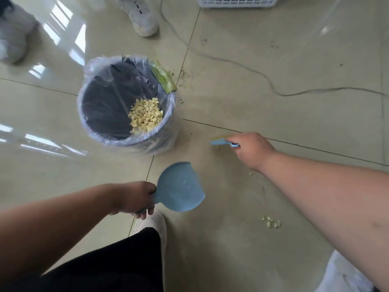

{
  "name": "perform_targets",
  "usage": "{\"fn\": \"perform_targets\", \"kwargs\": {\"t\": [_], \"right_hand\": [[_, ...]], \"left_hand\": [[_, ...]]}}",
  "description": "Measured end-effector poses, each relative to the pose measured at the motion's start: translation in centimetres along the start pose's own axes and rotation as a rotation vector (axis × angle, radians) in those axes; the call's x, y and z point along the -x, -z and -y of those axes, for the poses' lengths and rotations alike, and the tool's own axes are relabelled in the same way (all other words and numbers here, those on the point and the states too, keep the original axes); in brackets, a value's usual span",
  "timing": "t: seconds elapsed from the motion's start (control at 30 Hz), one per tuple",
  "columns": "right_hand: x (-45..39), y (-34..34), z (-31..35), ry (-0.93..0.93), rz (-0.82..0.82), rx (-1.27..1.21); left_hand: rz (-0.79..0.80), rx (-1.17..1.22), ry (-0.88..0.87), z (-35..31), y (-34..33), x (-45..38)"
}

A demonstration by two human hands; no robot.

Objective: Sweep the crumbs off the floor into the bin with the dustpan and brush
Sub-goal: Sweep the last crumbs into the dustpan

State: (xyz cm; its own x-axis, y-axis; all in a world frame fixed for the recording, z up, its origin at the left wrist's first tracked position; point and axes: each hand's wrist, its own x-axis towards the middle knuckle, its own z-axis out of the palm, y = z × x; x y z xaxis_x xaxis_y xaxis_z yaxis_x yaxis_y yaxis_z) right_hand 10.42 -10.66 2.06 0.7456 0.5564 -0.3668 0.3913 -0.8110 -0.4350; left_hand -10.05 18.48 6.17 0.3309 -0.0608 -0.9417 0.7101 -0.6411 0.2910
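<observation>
My left hand [136, 200] grips the handle of a small blue dustpan [182, 186], held just above the floor in front of the bin; the pan looks bare. My right hand [252, 149] is closed on a small blue brush [221, 141], blurred, to the right of the bin. The round grey bin [101, 106] has a clear plastic liner and holds a heap of pale yellow crumbs [146, 116]. A small cluster of crumbs [271, 221] lies on the tiles under my right forearm. Finer bits [183, 74] are scattered behind the bin.
A thin cable [263, 75] snakes across the beige tiles at the back right. Another person's white shoe [143, 15] stands behind the bin. A white slotted basket [237, 1] sits at the top edge. My own shoe [156, 224] is just below the dustpan.
</observation>
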Motion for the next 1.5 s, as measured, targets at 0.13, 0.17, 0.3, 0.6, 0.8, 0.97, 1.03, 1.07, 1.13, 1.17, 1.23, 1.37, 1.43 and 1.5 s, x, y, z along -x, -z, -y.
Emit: {"fn": "perform_targets", "kwargs": {"t": [0.13, 0.17, 0.3, 0.6, 0.8, 0.97, 1.03, 1.07, 1.13, 1.17, 1.23, 1.37, 1.43, 1.5], "right_hand": [[-0.6, -2.4, -0.2, 0.107, 0.030, -0.027], [0.0, -2.9, -0.6, 0.150, 0.043, -0.022], [5.8, -4.5, -4.3, 0.233, 0.083, 0.071], [18.3, -4.5, -11.6, 0.259, 0.071, 0.153], [16.0, -2.3, -11.4, -0.099, -0.103, -0.075], [15.0, -2.9, -11.9, -0.271, -0.106, -0.091], [15.8, -3.6, -11.6, -0.266, -0.064, -0.032], [16.4, -4.1, -11.3, -0.244, -0.048, -0.010], [18.1, -5.4, -10.8, -0.174, 0.005, 0.044], [19.2, -6.3, -10.6, -0.130, 0.032, 0.076], [21.4, -8.3, -10.2, -0.064, 0.058, 0.089], [24.6, -9.7, -8.8, -0.032, 0.036, 0.062], [24.2, -8.6, -8.6, -0.103, -0.060, -0.019], [23.5, -6.9, -9.0, -0.219, -0.129, -0.096]], "left_hand": [[-0.090, -0.027, 0.032, -0.6, -0.3, -1.9], [-0.117, -0.028, 0.042, -0.8, -0.3, -2.4], [-0.130, -0.036, 0.072, -2.0, 0.2, -4.2], [-0.100, -0.119, 0.033, -6.3, -1.3, -4.4], [-0.070, -0.267, 0.025, -8.4, -3.7, -3.3], [-0.033, -0.342, 0.011, -11.7, -4.3, -3.4], [-0.042, -0.334, 0.008, -12.7, -4.4, -3.9], [-0.040, -0.332, 0.012, -13.0, -4.5, -4.2], [-0.027, -0.346, 0.029, -13.7, -5.0, -4.7], [-0.021, -0.364, 0.034, -13.9, -5.2, -5.0], [-0.020, -0.411, 0.051, -14.0, -5.2, -5.8], [-0.004, -0.471, 0.042, -14.7, -5.1, -7.1], [-0.011, -0.495, 0.024, -15.4, -5.1, -7.5], [-0.045, -0.561, 0.009, -16.0, -5.3, -7.9]]}}
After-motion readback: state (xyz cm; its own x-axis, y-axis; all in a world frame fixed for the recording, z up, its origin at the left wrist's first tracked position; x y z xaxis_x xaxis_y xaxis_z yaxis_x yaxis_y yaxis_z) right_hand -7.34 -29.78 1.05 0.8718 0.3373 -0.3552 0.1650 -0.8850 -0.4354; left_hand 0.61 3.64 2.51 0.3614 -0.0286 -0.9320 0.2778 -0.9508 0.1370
